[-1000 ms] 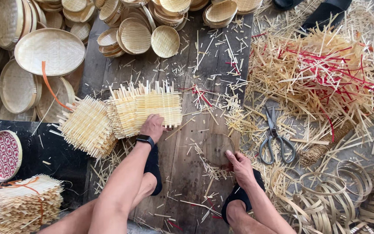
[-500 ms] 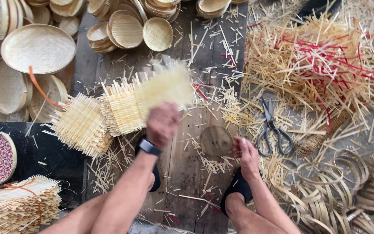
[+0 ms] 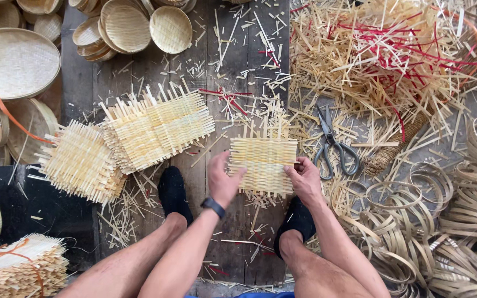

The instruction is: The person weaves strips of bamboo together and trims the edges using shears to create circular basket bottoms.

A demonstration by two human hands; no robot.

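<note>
Bamboo mat: pale square mat woven of flat bamboo strips (image 3: 264,165), loose strip ends bristling from its far and near edges, held level above the dark wooden plank floor (image 3: 194,182), in the middle of the scene.
Left hand: left hand (image 3: 223,181), black watch at the wrist, grips the mat's left edge, thumb on top.
Right hand: right hand (image 3: 305,179) pinches the mat's right edge; how far the fingers curl beneath cannot be told.
Feet: black socks (image 3: 173,192) planted on the planks, one at each side below the mat.
Left side: two fanned stacks of the same woven squares (image 3: 155,129), ragged-edged, just left of the held mat and apart from it.
Far left: shallow round woven bamboo trays (image 3: 15,62), smooth-rimmed, nested in piles.
Right side: grey metal scissors (image 3: 332,146) lying just right of the mat, near the right hand.
Far right: heap of straw-coloured and red strip offcuts (image 3: 382,55).
Near right: coiled bamboo hoops (image 3: 415,221), crowded together.
Open room: a narrow bare strip of plank between the feet, littered with splinters; clutter closes in on both sides.
</note>
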